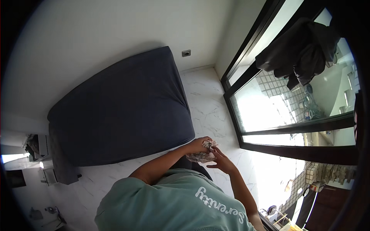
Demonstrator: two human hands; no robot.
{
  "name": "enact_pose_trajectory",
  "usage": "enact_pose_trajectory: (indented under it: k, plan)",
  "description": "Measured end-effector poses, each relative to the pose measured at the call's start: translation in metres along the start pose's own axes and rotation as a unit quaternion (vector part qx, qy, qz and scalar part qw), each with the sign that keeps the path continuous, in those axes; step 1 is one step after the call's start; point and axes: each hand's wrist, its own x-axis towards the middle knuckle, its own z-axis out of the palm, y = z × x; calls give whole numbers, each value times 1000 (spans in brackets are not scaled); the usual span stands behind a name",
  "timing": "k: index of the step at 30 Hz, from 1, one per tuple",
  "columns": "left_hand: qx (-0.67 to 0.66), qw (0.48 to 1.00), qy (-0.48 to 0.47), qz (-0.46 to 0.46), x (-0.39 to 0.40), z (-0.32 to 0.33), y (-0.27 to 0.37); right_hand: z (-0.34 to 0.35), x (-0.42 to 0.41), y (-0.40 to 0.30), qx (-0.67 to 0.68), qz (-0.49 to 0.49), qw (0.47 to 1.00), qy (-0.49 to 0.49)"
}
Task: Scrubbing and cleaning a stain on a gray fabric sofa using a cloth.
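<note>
A crumpled, see-through plastic bag (201, 157) is bunched up in front of my waist, close to the corner of a mattress. Its contents cannot be made out. My left hand (200, 145) grips it from the left, and a gathered, twisted part of the bag sticks up past the fingers. My right hand (223, 162) reaches in from the right with fingers spread, the fingertips at the bag's edge. Whether those fingertips pinch the plastic is not clear. The mattress (121, 109), in a dark navy fitted sheet, lies ahead and to the left.
White marble-look tiles (206, 106) cover the floor between the mattress and black-framed glass doors (237, 121) on the right. Dark clothing (300, 49) hangs at the doors. A wall socket (186, 53) sits beyond the mattress. Grey fabric (65, 170) drapes near the mattress's left end.
</note>
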Motion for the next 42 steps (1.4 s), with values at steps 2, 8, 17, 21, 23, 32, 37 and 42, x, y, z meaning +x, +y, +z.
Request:
enact_pose_trajectory:
  k: [2,8,17,21,23,32,37,42]
  plan:
    - [154,982,92,-56,-2,-24,-6,-16,19,-23,-117,13,993,-9]
    - [118,907,292,-278,-55,-90,-57,-57,111,-78,-353,22,932,-79]
    - [-159,826,240,-484,-37,-114,-141,-100,204,-178,-402,55,909,-93]
    - [-193,841,332,-381,9,-132,-113,-110,270,-219,-387,77,918,-40]
    - [-213,825,381,-359,32,-145,-96,-115,318,-231,-425,85,899,-60]
    - [-246,686,595,-340,132,-149,-86,-109,609,-251,-711,-37,675,-193]
    - [-293,646,615,-343,164,-161,-120,-41,674,-248,-732,14,653,-194]
    - [-288,667,599,-336,181,-188,-177,6,718,-199,-749,-56,645,-143]
